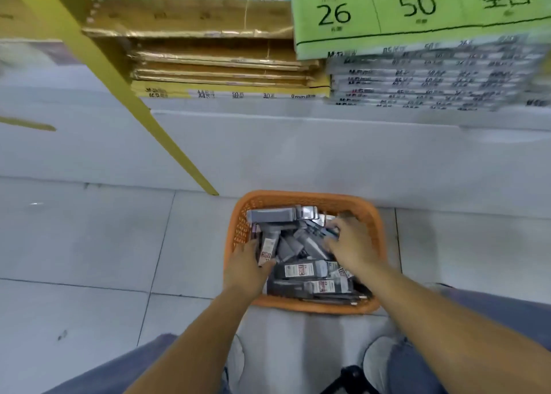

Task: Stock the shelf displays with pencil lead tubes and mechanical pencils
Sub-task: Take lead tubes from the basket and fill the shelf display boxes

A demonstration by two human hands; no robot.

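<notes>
Picking stage: left grip [246, 264] pinches a labelled grey pack [268, 249] at its fingertips inside the orange basket [301, 197], right grip [347, 243] buried among the packs [310, 271] beside it, its hold impossible to tell; next, I reckon, a clean lift towards the shelf [298, 119].

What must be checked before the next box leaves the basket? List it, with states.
1. Basket within reach: ok, it stands on the floor before the knees.
2. Stock left: ok, many boxes lie inside.
3. Left hand grip: ok, it holds a box.
4. Right hand grip: cannot tell, its fingers are down among the boxes.
5. Display in view: not ok, only stacked pads show above.
6. Box contents: cannot tell, the labels are blurred.
</notes>
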